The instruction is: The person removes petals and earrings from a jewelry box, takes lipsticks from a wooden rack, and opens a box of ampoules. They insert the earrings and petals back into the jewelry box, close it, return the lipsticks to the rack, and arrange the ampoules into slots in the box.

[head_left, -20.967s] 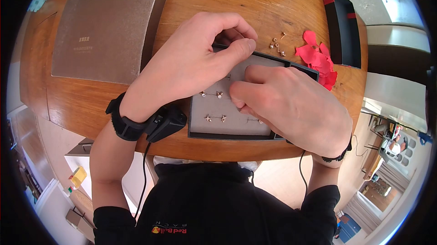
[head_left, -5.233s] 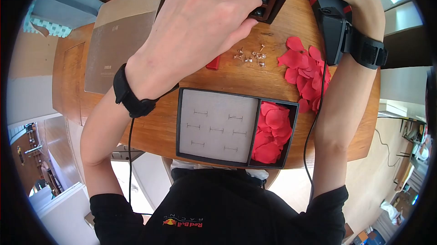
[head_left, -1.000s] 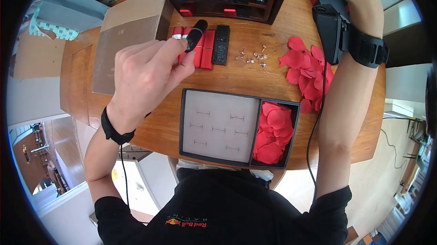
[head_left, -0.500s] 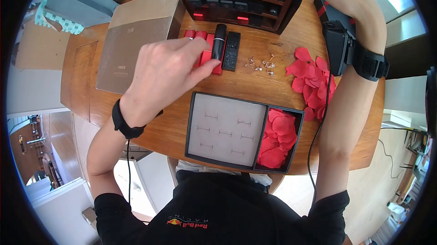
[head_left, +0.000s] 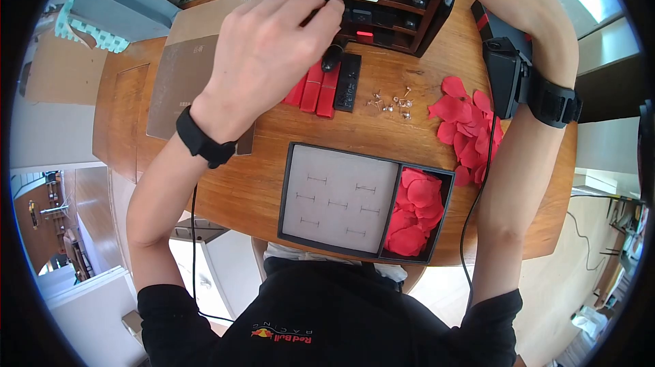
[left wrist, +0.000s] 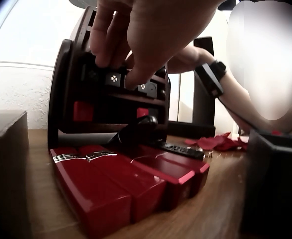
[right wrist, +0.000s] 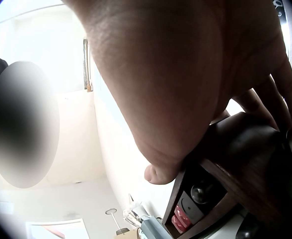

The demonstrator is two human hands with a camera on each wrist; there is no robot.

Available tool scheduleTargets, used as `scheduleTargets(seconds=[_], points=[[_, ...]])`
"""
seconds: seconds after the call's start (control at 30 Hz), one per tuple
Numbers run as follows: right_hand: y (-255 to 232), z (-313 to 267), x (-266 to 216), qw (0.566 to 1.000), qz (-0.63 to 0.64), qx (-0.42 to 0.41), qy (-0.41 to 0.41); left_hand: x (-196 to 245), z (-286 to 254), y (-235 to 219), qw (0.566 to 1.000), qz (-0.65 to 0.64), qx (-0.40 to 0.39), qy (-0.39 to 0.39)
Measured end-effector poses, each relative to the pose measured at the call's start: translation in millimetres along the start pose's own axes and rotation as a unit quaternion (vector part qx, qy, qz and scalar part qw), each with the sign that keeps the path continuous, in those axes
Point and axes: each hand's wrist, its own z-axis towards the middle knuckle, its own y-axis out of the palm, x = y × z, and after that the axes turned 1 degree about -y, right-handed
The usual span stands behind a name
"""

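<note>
In the head view my left hand (head_left: 273, 43) reaches into the dark wooden rack (head_left: 437, 12), at its row of black square-ended tubes. The left wrist view shows thumb and forefinger tips on either side of one black tube (left wrist: 113, 78) with a clover mark; I cannot tell whether they pinch it. Below the hand a black lipstick (head_left: 332, 57) lies across several red lipsticks (head_left: 311, 94). My right hand (right wrist: 186, 64) lies on the top of the rack, fingers extended over the dark wood, thumb at its edge; the head view cuts off most of it.
Beside the red lipsticks lies a black embossed box (head_left: 348, 82), with loose earrings (head_left: 394, 104) farther right. Red petals (head_left: 467, 125) lie near a black lid (head_left: 481, 22). A divided box (head_left: 290, 169) with a slitted grey insert stands in front. A brown box (head_left: 177, 87) is at left.
My left hand has set the black lipstick down on the red ones and moved up to the rack's tube row. The right hand stays on the rack.
</note>
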Motion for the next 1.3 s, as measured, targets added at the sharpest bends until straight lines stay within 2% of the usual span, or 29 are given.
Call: scheduleTargets(seconds=[0.07,0.17,0.27,0.4,0.5,0.57,0.6,0.67,0.73,0.8,0.9,0.97,1.0,1.07,1.13,1.2,1.27,1.3], points=[[-3,1,1,0.999,0.011,-0.031,0.003,5,2,4,0.995,0.089,-0.037,0.010],[1,0,0,1.000,-0.003,-0.014,0.004,5,6,9,0.992,0.119,-0.041,0.026],[6,1,5,0.999,-0.008,0.017,-0.027,5,9,10,0.992,0.115,-0.021,0.042],[5,-2,2,0.999,-0.023,0.024,-0.003,5,0,0,0.994,0.101,-0.022,0.046],[-6,4,9,1.000,0.006,-0.014,-0.020,10,-8,-24,0.995,0.084,0.006,0.054],[-17,11,14,0.991,0.081,-0.104,-0.006,15,-16,-46,0.999,0.026,-0.023,0.032],[-12,8,13,0.991,0.081,-0.104,-0.005,18,-22,-53,0.999,0.025,-0.024,0.033],[5,-2,4,0.999,-0.014,0.019,-0.032,23,-33,-65,0.999,0.005,-0.048,0.020],[9,-3,4,0.999,-0.020,0.025,-0.028,30,-43,-66,0.998,0.006,-0.056,0.014],[12,-3,3,0.999,-0.030,0.035,-0.024,35,-51,-63,0.992,0.026,-0.125,-0.008],[4,1,4,0.998,-0.041,0.047,-0.024,35,-59,-47,0.990,0.044,-0.137,0.005],[-18,11,6,0.992,0.062,-0.109,0.016,37,-60,-43,0.987,0.056,-0.149,0.015],[-13,8,6,0.992,0.062,-0.108,0.016,38,-60,-42,0.985,0.059,-0.164,0.013],[6,0,1,0.999,-0.026,0.015,-0.018,37,-60,-43,0.982,0.063,-0.180,0.010],[14,22,20,1.000,-0.006,-0.009,0.008,32,-57,-48,0.968,-0.009,-0.247,-0.036],[13,22,33,0.999,0.016,-0.032,0.034,25,-43,-56,0.969,-0.037,-0.242,-0.047],[-2,-1,-2,0.999,-0.020,-0.024,-0.007,16,-31,-57,0.968,-0.063,-0.235,-0.059],[-2,2,0,1.000,-0.020,-0.023,-0.007,13,-25,-53,0.980,-0.072,-0.175,-0.067]])
